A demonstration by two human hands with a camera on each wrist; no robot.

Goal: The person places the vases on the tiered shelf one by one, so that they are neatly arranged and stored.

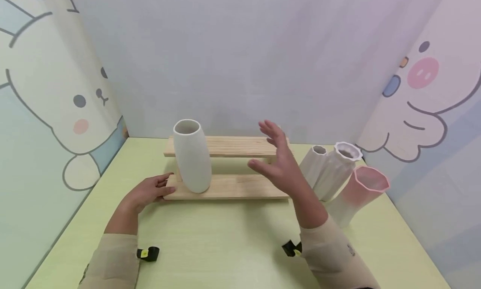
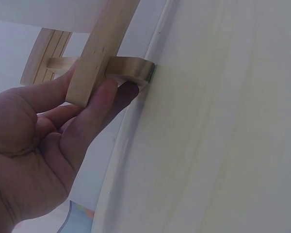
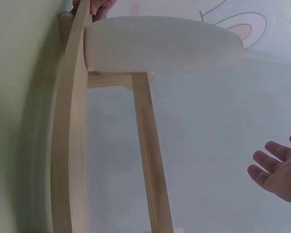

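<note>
A tall white vase [image 1: 193, 159] stands upright near the left end of the lower step of a two-step wooden rack [image 1: 244, 186]. My left hand [image 1: 149, 191] grips that step's left end; the left wrist view shows thumb and fingers [image 2: 99, 99] pinching the board's end [image 2: 82, 87]. Raised above the rack's right part, my right hand [image 1: 279, 163] has its fingers apart and holds nothing. In the right wrist view the white vase [image 3: 160, 43] rests on the front board, apart from the right hand [image 3: 283, 174].
Right of the rack stand a slim white vase [image 1: 313, 166], a white vase with a scalloped rim [image 1: 334, 172] and a pink-and-white vase [image 1: 357, 193]. Behind the light green table [image 1: 210, 247] hangs a pale curtain [image 1: 233, 63]; cartoon-printed panels flank both sides.
</note>
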